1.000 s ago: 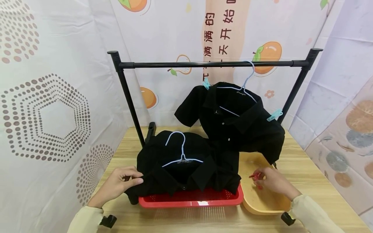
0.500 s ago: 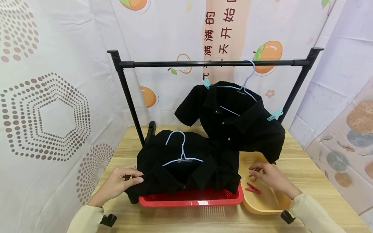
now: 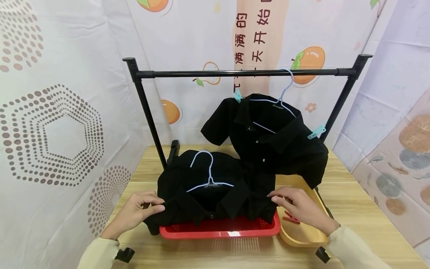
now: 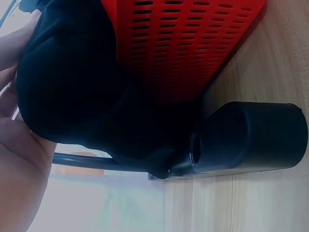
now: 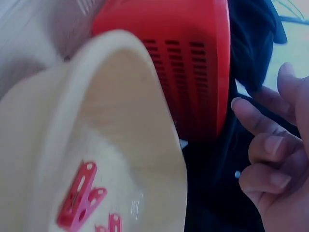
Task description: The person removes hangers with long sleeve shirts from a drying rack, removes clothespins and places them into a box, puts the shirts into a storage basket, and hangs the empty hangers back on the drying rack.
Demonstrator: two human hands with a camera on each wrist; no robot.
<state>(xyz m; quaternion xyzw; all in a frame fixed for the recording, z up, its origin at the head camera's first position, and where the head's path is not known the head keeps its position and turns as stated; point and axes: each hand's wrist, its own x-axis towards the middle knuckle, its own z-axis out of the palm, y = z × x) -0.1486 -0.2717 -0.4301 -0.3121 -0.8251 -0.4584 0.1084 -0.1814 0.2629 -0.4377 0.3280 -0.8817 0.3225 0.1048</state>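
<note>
Your wood-grain tabletop (image 3: pixel 356 213) carries the red slotted basket (image 3: pixel 220 235), with the black collared shirt (image 3: pixel 230 168) draped over it and a blue hanger (image 3: pixel 211 182) partly inside. Your left hand (image 3: pixel 137 209) pinches one side of the shirt; your right hand (image 3: pixel 304 205), well apart, is at the other, but I cannot tell whether it grips. With only one side secured, an uneven pull could slide the shirt off the hanger.

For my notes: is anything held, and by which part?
The left hand pinches the lower black shirt by one sleeve; the right hand is at the other, grip unclear.
</note>
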